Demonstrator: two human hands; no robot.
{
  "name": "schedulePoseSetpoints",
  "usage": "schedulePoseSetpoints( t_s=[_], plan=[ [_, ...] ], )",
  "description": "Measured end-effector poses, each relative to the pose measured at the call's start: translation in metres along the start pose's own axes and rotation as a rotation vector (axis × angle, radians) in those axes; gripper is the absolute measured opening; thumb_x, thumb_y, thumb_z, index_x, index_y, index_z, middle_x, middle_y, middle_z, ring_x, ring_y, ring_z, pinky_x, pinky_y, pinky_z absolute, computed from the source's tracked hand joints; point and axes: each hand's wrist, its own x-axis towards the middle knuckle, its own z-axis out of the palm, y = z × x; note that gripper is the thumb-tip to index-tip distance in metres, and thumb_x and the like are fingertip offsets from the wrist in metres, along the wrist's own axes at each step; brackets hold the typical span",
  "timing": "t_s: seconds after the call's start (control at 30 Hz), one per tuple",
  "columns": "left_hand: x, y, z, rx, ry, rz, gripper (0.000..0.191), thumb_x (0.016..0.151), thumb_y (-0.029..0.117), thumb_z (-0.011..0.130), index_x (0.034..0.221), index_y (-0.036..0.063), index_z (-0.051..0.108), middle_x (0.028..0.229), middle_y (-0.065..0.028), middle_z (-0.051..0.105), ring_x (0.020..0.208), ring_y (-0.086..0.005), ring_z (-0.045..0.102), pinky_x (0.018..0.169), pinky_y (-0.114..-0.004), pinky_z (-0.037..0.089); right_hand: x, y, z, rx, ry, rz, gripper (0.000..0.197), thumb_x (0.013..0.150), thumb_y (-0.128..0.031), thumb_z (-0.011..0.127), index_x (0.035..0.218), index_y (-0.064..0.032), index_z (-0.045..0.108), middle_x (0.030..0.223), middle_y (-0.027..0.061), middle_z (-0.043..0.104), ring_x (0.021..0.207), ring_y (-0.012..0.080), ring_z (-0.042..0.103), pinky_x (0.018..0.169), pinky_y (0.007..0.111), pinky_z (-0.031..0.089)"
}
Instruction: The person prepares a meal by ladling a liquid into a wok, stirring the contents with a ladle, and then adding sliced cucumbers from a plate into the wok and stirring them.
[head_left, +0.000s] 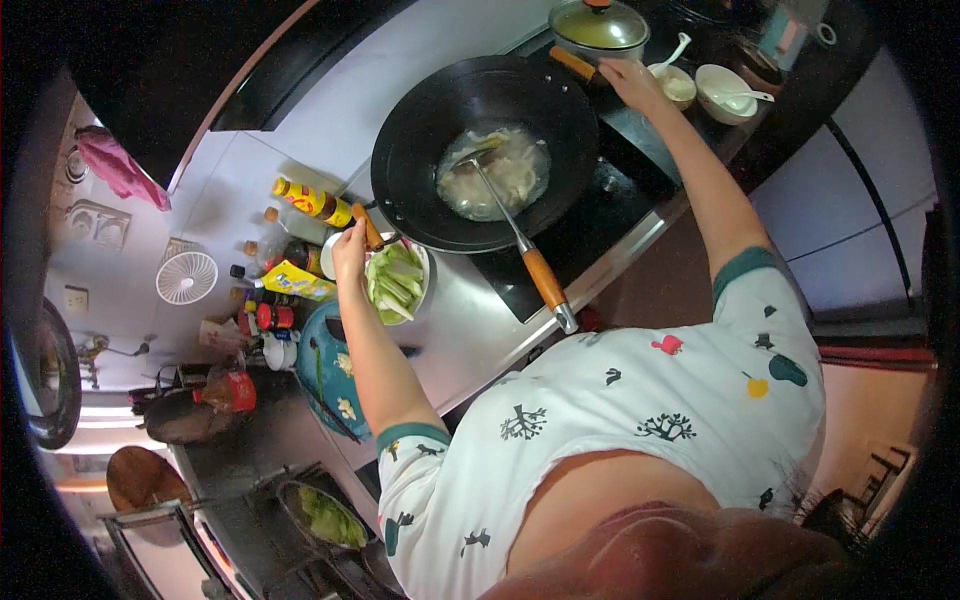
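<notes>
A large black wok holds pale soupy food and a metal ladle, whose wooden handle rests over the near rim. With my left hand I grip the wok's wooden side handle. On the opposite side my right hand is at the other wooden handle, its fingers at the handle's inner end; how firmly they close on it is hard to tell. Just below my left hand's handle sits a bowl of cut green vegetable.
Beyond the wok stands a glass-lidded pot. White bowls with spoons are beside my right forearm. Sauce bottles line the wall by my left hand. A teal board with chopped bits and chopsticks lies beside my left forearm.
</notes>
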Motion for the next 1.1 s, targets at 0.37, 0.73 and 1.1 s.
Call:
schedulePoseSetpoints(
  t_s=[0.37,0.73,1.1],
  plan=[
    [-0.021,-0.002,0.004,-0.157,0.100,-0.075,0.034,0.086,0.033,0.061,0.094,0.0000,0.064,0.065,0.0020,0.052,0.053,-0.0077,0.043,0.048,-0.022,0.032,0.054,0.012,0.049,0.136,-0.190,0.042,0.037,0.088,-0.029,0.056,0.114,-0.0025,0.060,0.106,0.0109,0.065,0.097,0.0210,0.061,0.084,0.030,0.046],
    [-0.056,-0.024,-0.007,-0.185,0.385,0.068,0.032,0.090,0.034,0.056,0.088,0.0025,0.062,0.070,0.0002,0.058,0.056,-0.0066,0.045,0.050,-0.023,0.035,-0.025,0.044,0.035,0.395,-0.046,0.101,0.031,0.088,-0.024,0.055,0.113,-0.0052,0.060,0.097,0.0123,0.066,0.091,0.0262,0.061,0.078,0.034,0.046],
    [-0.229,-0.096,-0.002,-0.152,0.567,-0.021,0.021,0.091,0.022,0.055,0.093,0.0022,0.059,0.071,-0.0025,0.058,0.061,-0.0062,0.048,0.055,-0.020,0.039,-0.157,0.048,0.094,0.060,-0.396,-0.028,0.054,0.074,-0.002,0.070,0.123,-0.0103,0.051,0.129,0.0116,0.045,0.115,0.0302,0.047,0.094,0.037,0.043]
  ],
)
